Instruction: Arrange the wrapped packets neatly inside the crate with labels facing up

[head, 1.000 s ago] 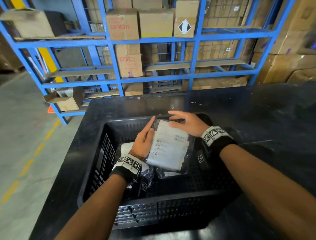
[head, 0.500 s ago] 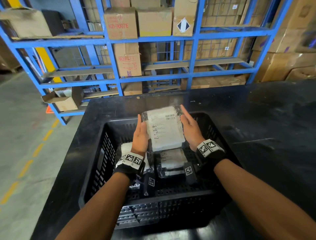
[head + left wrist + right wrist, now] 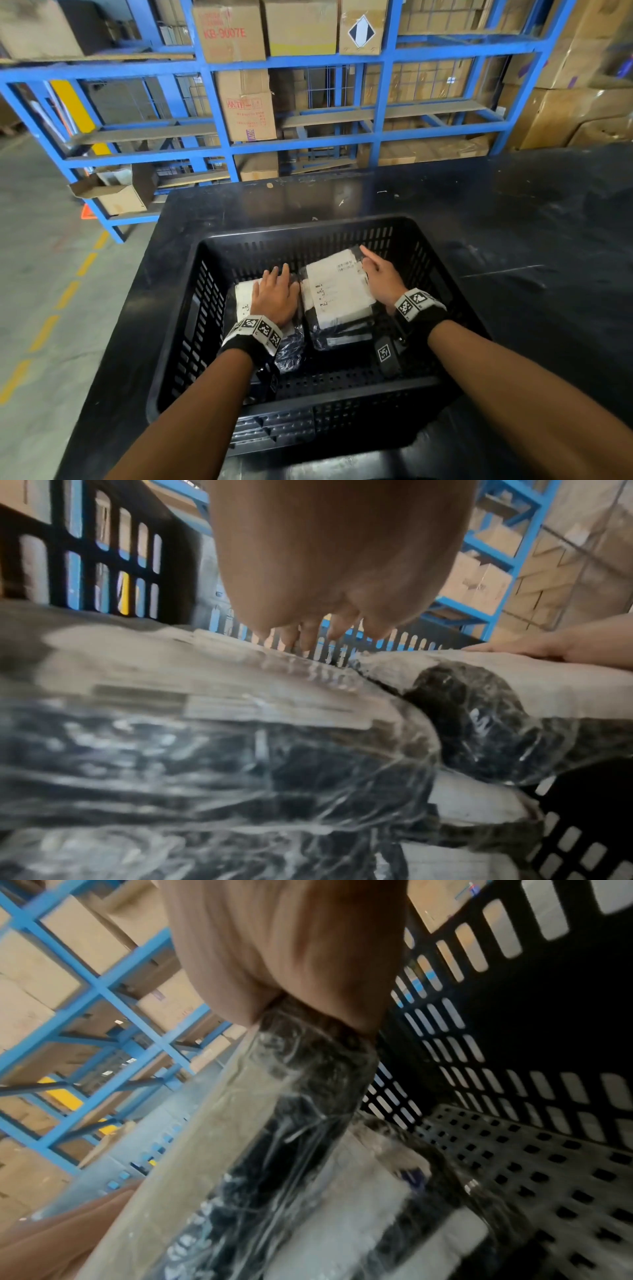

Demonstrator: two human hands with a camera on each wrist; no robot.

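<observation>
A black slotted crate [image 3: 301, 233] stands on the black table [image 3: 513, 222]. Inside it, a clear-wrapped packet [image 3: 335, 291] lies label up on a small stack of others, slightly tilted. My right hand [image 3: 380, 277] rests along this packet's right edge with the index finger straight; its other fingers are hidden. A second packet [image 3: 244, 298] lies to the left, also white side up, and my left hand [image 3: 274, 294] lies flat on it with straight fingers. The left wrist view shows both packets side by side, the left packet [image 3: 171, 669] and the right packet [image 3: 514, 685].
The crate's right and near floor [image 3: 514, 1164] shows bare perforated plastic. Blue steel shelving [image 3: 308, 61] with cardboard boxes stands beyond the table. More boxes [image 3: 565, 113] are stacked at the far right. Concrete floor with yellow dashes lies to the left.
The packet that both hands held up above the crate has come down onto the right stack. My left hand has let go of it and moved onto the left packet.
</observation>
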